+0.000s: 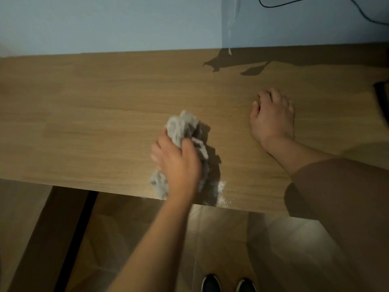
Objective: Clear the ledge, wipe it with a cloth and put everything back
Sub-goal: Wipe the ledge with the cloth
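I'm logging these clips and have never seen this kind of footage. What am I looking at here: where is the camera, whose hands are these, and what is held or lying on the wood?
There is no machine here. One wide-angle camera worn on a person's head looks down at their own hands. The left hand grips a crumpled grey cloth pressed on the wooden ledge. The right hand rests empty on the ledge, fingers spread. Pale dust lies at the near edge beside the cloth. A dark object pokes in at the right, too cropped to identify. Below are the floor and the person's shoes.
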Tool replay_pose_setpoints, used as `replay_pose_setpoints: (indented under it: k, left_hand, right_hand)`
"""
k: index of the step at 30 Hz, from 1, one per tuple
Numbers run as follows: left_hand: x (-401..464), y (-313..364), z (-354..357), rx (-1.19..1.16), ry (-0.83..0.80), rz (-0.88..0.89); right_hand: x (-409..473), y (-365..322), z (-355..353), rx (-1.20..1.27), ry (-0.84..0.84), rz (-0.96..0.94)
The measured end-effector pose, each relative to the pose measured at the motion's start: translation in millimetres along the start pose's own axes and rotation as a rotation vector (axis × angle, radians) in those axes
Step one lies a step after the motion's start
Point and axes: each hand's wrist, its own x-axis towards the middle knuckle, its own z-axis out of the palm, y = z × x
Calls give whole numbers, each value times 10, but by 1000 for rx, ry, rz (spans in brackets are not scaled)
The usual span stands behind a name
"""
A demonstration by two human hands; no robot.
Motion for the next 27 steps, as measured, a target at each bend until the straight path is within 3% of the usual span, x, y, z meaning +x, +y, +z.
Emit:
replay_pose_setpoints:
  k: [4,8,15,19,27]
  left_hand:
    - [646,3,202,258,-246,326]
    - [654,-231,373,408,-184,510]
    - [714,-193,395,452,-184,513]
    - [696,-146,369,460,-199,499]
    - [612,-140,285,426,-296,467]
  right_hand:
    - [-2,10,14,-18,5,-1]
    - [-7,16,36,-6,-1,5]
    - [-270,113,-315,188,-97,-23]
    - [-790,441,-554,73,-175,-150]
    - [-1095,614,-414,20,-177,-150]
